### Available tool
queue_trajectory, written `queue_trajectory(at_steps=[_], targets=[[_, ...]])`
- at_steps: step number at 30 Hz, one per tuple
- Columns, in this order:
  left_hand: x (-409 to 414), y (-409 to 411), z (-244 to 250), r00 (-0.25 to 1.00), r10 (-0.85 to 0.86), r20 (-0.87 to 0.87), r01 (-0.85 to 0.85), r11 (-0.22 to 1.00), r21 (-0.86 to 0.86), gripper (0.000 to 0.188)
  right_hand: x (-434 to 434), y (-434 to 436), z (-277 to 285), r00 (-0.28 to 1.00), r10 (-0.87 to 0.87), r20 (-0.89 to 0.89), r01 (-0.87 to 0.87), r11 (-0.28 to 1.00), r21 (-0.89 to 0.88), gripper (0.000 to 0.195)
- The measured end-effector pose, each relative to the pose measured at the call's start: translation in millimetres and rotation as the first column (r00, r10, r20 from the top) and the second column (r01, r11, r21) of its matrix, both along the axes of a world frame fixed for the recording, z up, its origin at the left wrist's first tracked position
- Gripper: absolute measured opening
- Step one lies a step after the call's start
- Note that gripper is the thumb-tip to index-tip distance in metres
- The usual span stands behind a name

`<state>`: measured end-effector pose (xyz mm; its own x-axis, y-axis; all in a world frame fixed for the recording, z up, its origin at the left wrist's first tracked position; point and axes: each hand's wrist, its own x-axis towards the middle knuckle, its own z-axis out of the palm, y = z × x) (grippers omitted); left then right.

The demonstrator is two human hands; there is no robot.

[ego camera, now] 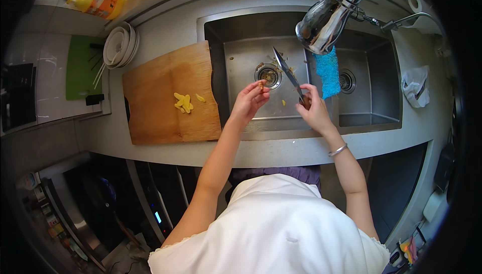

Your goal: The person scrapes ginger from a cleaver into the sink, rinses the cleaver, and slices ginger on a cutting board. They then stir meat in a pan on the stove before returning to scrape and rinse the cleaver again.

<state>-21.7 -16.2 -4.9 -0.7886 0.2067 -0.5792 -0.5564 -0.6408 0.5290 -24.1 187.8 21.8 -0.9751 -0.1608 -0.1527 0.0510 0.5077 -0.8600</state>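
Over the left basin of a stainless steel sink (263, 112), my left hand (250, 99) pinches a small brown piece of food (261, 85), perhaps ginger. My right hand (313, 110) grips a kitchen knife (288, 69) by its handle, the blade slanting up and left, apart from the piece. Beneath the hands, brown and yellowish scraps lie in and around the drain (268, 75). A wooden cutting board (154, 97) rests on the counter, its right edge by the left basin. On it sit several yellow slices (183, 102), one a little apart from the pile.
A chrome faucet (320, 25) hangs over the sink. A blue cloth (327, 72) drapes over the divider. Stacked white bowls (116, 44), a green board (81, 74) and a yellow pump bottle (98, 1) stand left. A white plastic bag (415, 86) lies right of the sink.
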Motion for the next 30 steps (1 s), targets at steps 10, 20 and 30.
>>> queue_trajectory(at_steps=[10, 20, 30], targets=[[14.8, 16.1, -21.5, 0.962, 0.063, -0.264, 0.059, 0.901, 0.429, 0.022, 20.7, -24.1, 21.3, 0.724, 0.243, -0.645, -0.154, 0.969, 0.192, 0.037], [26.1, 26.3, -40.5, 0.985, 0.105, -0.136, -0.035, 0.898, 0.440, 0.016, 16.2, -25.8, 16.5, 0.665, 0.304, -0.682, -0.165, 0.951, 0.262, 0.036], [27.4, 30.0, 3.0, 0.905, 0.075, -0.419, 0.005, 0.982, 0.187, 0.008, 19.5, -25.3, 8.5, 0.682, 0.329, -0.653, -0.208, 0.943, 0.258, 0.046]])
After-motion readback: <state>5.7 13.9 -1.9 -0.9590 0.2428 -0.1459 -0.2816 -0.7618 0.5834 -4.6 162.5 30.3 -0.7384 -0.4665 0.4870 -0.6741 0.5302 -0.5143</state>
